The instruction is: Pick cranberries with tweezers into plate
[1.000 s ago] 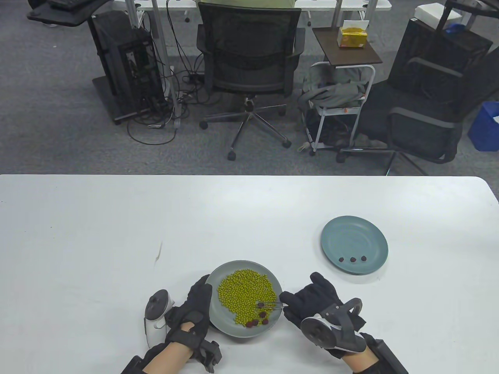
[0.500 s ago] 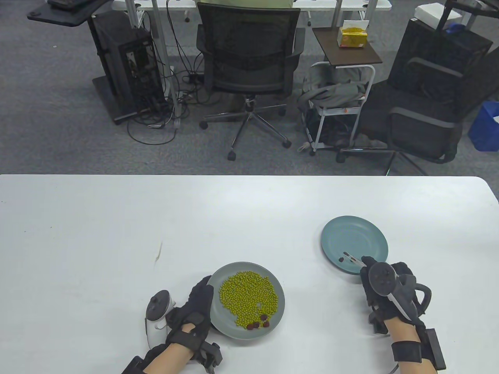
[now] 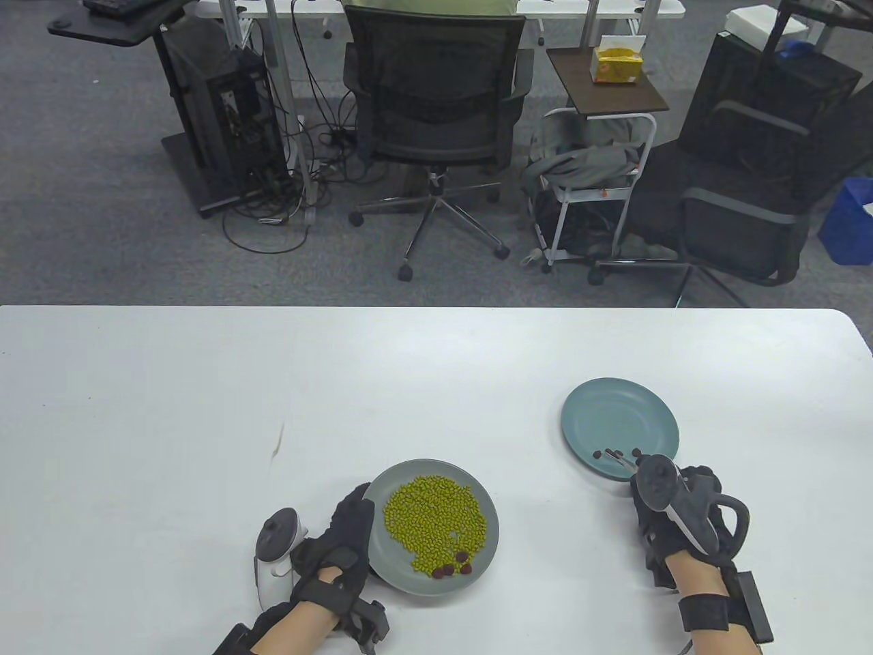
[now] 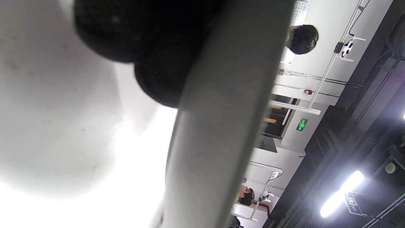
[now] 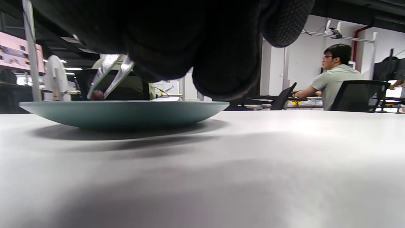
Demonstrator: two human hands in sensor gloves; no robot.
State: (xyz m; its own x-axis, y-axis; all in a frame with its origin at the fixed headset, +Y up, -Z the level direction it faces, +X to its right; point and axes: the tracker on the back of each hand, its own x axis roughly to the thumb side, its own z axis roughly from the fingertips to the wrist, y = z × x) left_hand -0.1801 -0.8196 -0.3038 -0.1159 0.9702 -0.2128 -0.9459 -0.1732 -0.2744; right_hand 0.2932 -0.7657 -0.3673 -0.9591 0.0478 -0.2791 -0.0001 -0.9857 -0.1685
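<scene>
My right hand [image 3: 642, 506] grips metal tweezers [image 3: 624, 462] at the near rim of the teal plate [image 3: 620, 409]. The tips sit low among several dark cranberries [image 3: 597, 454] on that plate. In the right wrist view the tweezers [image 5: 109, 76] have their tips on either side of one cranberry [image 5: 97, 95] just above the teal plate's rim [image 5: 126, 110]. I cannot tell whether they squeeze it. My left hand [image 3: 351, 522] holds the left rim of the grey plate [image 3: 491, 539], which carries green beans [image 3: 433, 515] and three cranberries [image 3: 455, 565].
The left wrist view shows only my gloved fingers [image 4: 152, 47] against the grey plate's rim [image 4: 221, 126] and the white table [image 4: 63, 126]. A small dark mark [image 3: 277, 443] lies on the table to the left. Office chairs and a side cart stand beyond the far edge.
My right hand carried the tweezers from the grey plate right to the teal plate and lowered the tips beside the cranberries there. One more cranberry shows on the teal plate. The left hand stayed.
</scene>
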